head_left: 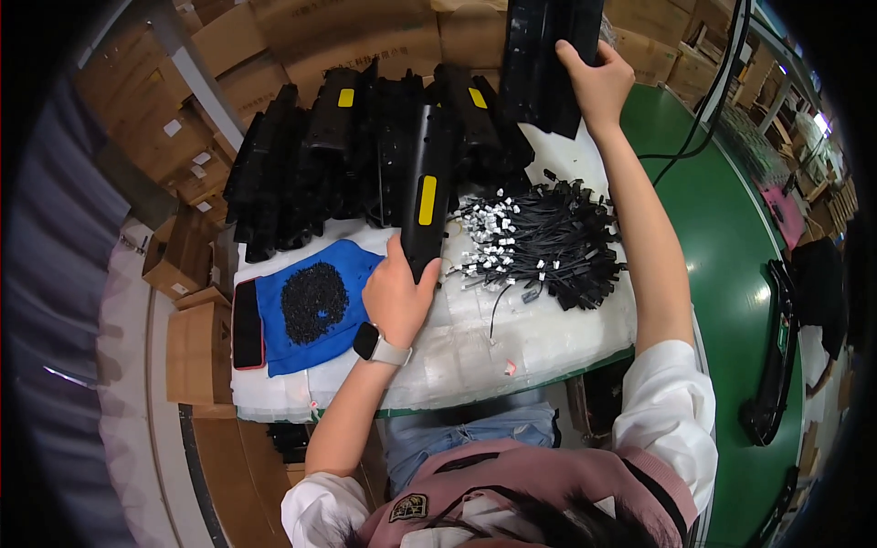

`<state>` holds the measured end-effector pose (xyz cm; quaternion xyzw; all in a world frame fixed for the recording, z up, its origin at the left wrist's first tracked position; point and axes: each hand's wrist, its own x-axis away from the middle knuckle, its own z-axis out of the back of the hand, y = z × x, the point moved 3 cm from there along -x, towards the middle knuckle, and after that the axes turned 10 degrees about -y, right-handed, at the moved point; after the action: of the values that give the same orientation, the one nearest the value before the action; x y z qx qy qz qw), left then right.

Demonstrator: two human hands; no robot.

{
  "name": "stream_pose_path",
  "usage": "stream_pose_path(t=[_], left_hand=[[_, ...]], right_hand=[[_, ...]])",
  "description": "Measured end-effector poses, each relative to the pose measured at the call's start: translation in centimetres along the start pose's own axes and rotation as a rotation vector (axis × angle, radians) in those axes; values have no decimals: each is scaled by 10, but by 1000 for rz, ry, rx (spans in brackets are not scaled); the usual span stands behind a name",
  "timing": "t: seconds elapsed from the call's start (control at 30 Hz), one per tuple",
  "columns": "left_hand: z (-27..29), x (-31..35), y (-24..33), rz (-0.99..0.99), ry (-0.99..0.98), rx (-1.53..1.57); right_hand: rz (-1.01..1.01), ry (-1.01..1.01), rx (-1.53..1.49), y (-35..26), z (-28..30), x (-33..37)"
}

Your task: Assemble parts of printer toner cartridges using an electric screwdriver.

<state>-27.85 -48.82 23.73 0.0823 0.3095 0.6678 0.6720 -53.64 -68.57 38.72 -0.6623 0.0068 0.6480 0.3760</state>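
Observation:
My left hand [400, 294] is closed round the near end of a long black plastic housing [427, 155], which has a yellow label on its face. Raised at the back right, my right hand [598, 84] grips the edge of a black plastic panel [541, 68] between thumb and fingers; its top runs out of view. Behind the left hand lies a heap of similar black housings [311, 151], some with yellow labels. A bundle of short black cables [571, 242] with white connectors lies between my two arms. Left of my left hand, small black parts [313, 301] are piled on a blue cloth [274, 315].
A phone [247, 324] lies at the left edge of the white-covered table [457, 361]. Cardboard boxes [365, 41] stand behind and at the left. On the right runs a green work surface [722, 274] with a long black part [772, 365]; black cables [713, 100] hang above it.

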Motion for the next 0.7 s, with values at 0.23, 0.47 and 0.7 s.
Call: stream_pose_path(t=[0.23, 0.47, 0.7], left_hand=[[-4, 6, 8, -101, 111, 323], [37, 45, 5, -453, 190, 13], [52, 112, -6, -863, -95, -421]], right_hand=[[36, -107, -51, -32, 48, 28], [-100, -140, -182, -51, 104, 52], [-17, -738, -25, -71, 124, 88]])
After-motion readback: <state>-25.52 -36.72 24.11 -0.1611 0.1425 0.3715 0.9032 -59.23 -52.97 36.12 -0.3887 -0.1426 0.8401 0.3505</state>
